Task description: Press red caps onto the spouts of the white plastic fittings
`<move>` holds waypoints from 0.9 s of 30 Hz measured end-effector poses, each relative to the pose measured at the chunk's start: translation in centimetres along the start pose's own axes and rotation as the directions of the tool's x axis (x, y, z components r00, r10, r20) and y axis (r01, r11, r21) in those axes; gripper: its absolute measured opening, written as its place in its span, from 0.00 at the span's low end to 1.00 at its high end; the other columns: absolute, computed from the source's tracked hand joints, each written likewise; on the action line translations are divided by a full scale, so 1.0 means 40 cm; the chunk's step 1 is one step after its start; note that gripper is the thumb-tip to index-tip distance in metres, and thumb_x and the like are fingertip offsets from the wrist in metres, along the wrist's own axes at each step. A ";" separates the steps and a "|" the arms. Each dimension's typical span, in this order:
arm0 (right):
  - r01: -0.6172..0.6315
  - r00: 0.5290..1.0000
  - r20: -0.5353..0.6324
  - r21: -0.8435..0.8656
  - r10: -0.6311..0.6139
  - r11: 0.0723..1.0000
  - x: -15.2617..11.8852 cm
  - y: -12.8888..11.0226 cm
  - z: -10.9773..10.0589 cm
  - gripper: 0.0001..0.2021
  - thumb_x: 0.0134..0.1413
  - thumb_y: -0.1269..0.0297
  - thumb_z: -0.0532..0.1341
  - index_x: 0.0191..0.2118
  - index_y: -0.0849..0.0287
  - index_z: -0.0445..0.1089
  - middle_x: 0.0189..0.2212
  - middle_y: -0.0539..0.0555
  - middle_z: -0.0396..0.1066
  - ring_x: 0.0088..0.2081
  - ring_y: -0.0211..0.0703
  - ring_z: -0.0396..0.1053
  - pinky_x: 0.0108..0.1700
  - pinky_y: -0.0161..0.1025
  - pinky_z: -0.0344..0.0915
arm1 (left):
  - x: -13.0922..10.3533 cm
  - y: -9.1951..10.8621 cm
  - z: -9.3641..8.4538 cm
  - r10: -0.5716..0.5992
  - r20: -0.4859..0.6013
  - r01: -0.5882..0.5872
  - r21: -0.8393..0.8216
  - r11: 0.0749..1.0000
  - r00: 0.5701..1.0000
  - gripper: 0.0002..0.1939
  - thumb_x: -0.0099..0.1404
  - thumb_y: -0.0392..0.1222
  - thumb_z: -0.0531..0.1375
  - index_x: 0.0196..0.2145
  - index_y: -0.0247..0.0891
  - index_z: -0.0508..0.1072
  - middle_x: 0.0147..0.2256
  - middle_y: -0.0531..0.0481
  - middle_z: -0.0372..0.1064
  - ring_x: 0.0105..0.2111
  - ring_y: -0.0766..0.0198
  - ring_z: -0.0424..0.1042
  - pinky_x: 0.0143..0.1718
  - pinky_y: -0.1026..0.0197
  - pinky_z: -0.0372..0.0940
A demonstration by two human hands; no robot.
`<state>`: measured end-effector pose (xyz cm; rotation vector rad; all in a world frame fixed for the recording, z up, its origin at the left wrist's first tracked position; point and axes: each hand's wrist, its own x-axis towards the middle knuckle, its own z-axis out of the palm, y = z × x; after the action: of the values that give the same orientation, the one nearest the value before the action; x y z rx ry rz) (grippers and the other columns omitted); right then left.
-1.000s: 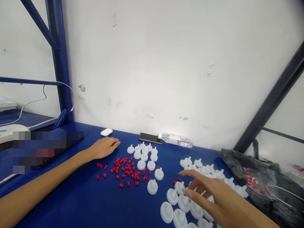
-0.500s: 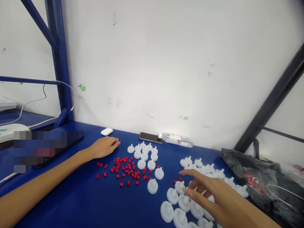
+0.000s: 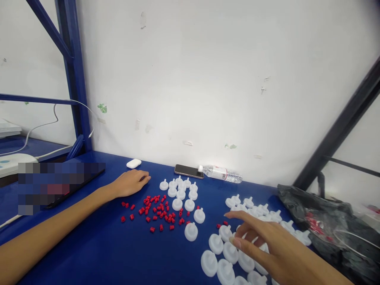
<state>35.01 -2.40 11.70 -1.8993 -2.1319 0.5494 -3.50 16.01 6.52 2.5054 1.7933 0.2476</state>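
Observation:
My left hand (image 3: pixel 130 183) rests on the blue table (image 3: pixel 118 253), fingers bent and together; whether anything is under them is hidden. Several small red pieces (image 3: pixel 162 213) lie scattered to its right. White round parts with upright stems (image 3: pixel 181 194) stand in a group at the middle. My right hand (image 3: pixel 258 237) hovers over a larger group of the same white parts (image 3: pixel 230 252), thumb and fingers apart, nothing between them. Its fingers hide some of those parts. Two red pieces (image 3: pixel 222 224) lie just left of its fingertips.
A phone (image 3: pixel 189 170), a clear bottle (image 3: pixel 221 173) and a white case (image 3: pixel 133 163) lie along the wall. At the right, a black plastic bag (image 3: pixel 335 225) holds red pieces. A dark, partly blurred device (image 3: pixel 86 184) is at the left, near a blue frame post (image 3: pixel 77 79).

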 end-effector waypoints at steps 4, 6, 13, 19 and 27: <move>-0.001 1.000 -0.013 0.011 0.001 1.000 0.003 0.004 0.005 0.23 0.57 0.52 0.59 0.59 0.37 0.70 0.43 0.48 0.79 0.40 0.47 0.77 0.44 0.39 0.71 | 0.000 0.000 -0.002 -0.002 0.002 0.002 0.001 1.000 1.000 0.16 0.76 0.51 0.56 0.39 0.35 0.74 0.35 0.50 0.74 0.35 0.62 0.74 0.43 0.53 0.71; -0.006 1.000 -0.011 0.004 0.007 1.000 0.006 0.007 0.007 0.24 0.55 0.54 0.61 0.59 0.36 0.70 0.42 0.47 0.79 0.41 0.47 0.77 0.44 0.39 0.71 | 0.000 0.000 -0.002 -0.001 0.001 0.001 0.001 1.000 1.000 0.16 0.76 0.51 0.56 0.39 0.35 0.74 0.35 0.51 0.74 0.35 0.62 0.74 0.43 0.53 0.71; -0.013 1.000 -0.010 -0.022 0.013 1.000 0.009 0.021 0.010 0.26 0.53 0.56 0.62 0.59 0.33 0.69 0.44 0.46 0.79 0.43 0.47 0.76 0.47 0.39 0.70 | 0.000 -0.003 0.000 -0.008 0.003 0.008 -0.005 1.000 1.000 0.17 0.76 0.51 0.56 0.38 0.36 0.74 0.34 0.51 0.73 0.35 0.62 0.74 0.42 0.53 0.70; 0.022 0.999 -0.031 -0.011 -0.022 1.000 0.009 0.031 0.014 0.26 0.52 0.59 0.64 0.58 0.33 0.70 0.42 0.47 0.79 0.41 0.46 0.77 0.44 0.38 0.71 | -0.003 0.004 -0.007 -0.002 0.007 0.002 -0.018 1.000 1.000 0.17 0.76 0.52 0.55 0.38 0.36 0.74 0.34 0.51 0.73 0.34 0.62 0.73 0.41 0.54 0.70; 0.029 1.000 0.011 -0.023 -0.029 0.999 0.012 0.035 0.011 0.30 0.51 0.64 0.65 0.60 0.35 0.69 0.43 0.48 0.80 0.42 0.47 0.77 0.42 0.38 0.73 | -0.004 0.000 -0.005 0.007 0.002 -0.007 -0.034 0.999 1.000 0.18 0.77 0.52 0.54 0.37 0.36 0.73 0.33 0.51 0.72 0.33 0.62 0.71 0.40 0.55 0.68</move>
<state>36.00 -1.85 10.66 -1.8785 -2.1780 0.5325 -3.59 15.86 6.72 2.4882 1.7652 0.2731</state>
